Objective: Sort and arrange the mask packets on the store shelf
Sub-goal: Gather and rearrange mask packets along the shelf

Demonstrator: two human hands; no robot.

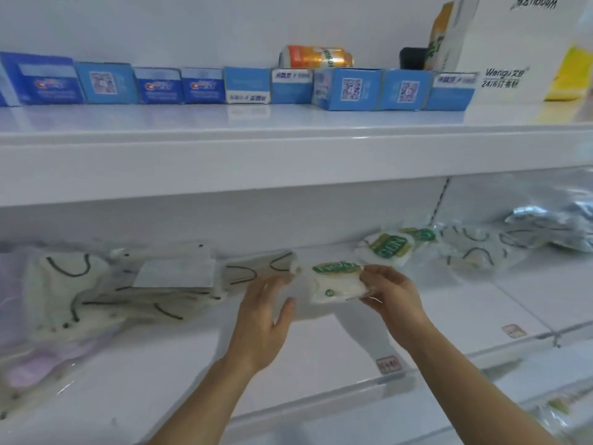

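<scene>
right hand (390,292): pinching the right edge of a white mask packet (337,282) with a green label, thumb on the front and fingers curling behind it; holding it just above the lower shelf (321,354).
left hand (268,311): spread, fingers fairly straight, palm facing the packet's left side; fingertips sitting at its left edge, can't tell if they are actually touching it, picture is blurring there.
held packet: sitting upright and tilting slightly, green band along the top, small green round mark near the bottom left; roughly in the middle of the lower shelf, between the two hands.
other green-label packets (393,245): lying further back and to the right of the held one, near the back wall, overlapping each other.
black-loop masks, left (96,290): clear bags with pale masks and black ear loops lying in a loose, overlapping pile on the left half of the lower shelf; a white paper card (175,271) lying on top of them.
brown mask bag (256,269): lying just left of the held packet, partly behind the left hand.
black-loop masks, right (475,248): more clear bags lying right of the green-label packets.
silver foil bags (552,223): lying at the far right of the lower shelf.
pink bag (29,364): lying at the left front edge, blurry.
upper shelf (288,149): carrying a row of blue boxes (244,86) along the back, an orange can (316,56) lying on its side behind them, a big white box (519,49) at the right.
price tags (388,365): sitting on the lower shelf's front rail.
</scene>
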